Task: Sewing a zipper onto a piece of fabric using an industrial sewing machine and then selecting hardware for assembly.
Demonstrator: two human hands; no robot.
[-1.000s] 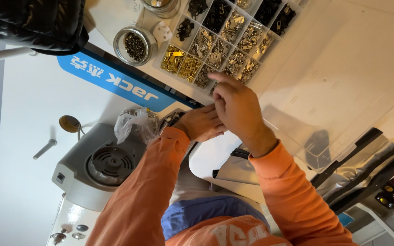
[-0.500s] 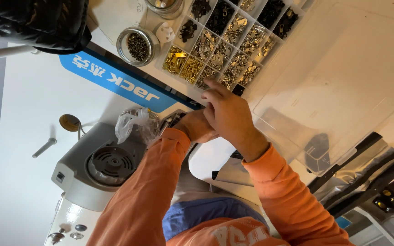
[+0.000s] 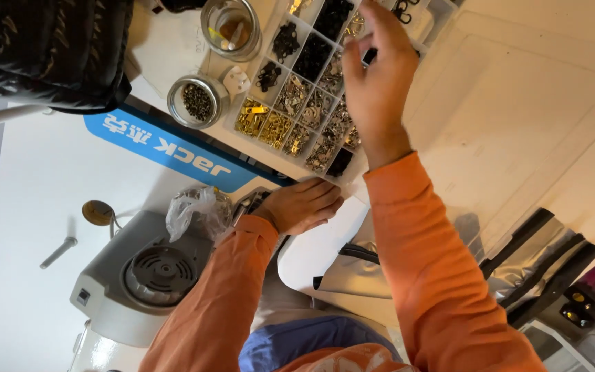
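While half a second ago both hands met low, my right hand [image 3: 374, 76] now reaches over the clear compartmented plastic box of metal fittings [image 3: 304, 103], fingers pinching something small and dark, my left hand [image 3: 302, 205] resting curled below on the worktop.

Both arms, in long orange sleeves, reach up and away from the body. The right hand [image 3: 378, 72] is stretched far forward on a nearly straight arm, its fingers [image 3: 365, 49] bunched together in a pinch (what, if anything, sits between them cannot be made out). The left hand [image 3: 302, 204] sits nearer the body on a bent arm, palm down, fingers [image 3: 325, 200] extended side by side and lying flat.
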